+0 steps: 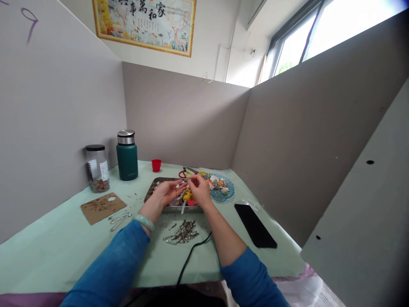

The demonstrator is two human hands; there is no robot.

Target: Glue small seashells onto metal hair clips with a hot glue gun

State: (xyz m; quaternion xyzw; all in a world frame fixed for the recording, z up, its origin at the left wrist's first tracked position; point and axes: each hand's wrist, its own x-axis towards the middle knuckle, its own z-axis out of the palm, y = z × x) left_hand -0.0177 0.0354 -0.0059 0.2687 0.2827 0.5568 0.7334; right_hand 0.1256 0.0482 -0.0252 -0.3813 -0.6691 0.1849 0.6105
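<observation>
From the head view, your blue-sleeved forearms reach forward over the worktop (64, 260), and your hands come together above a metal tray (172, 209). Your left hand (166, 192) lies palm up, a pale bangle (144, 221) at its wrist, its fingers loosely extended; a small white piece (178, 185) shows at them, whether gripped or resting you cannot tell. Your right hand (200, 192) angles inward, fingers narrowed beside the left fingertips; what they hold is unclear. Metal clips (185, 232) lie between your forearms.
</observation>
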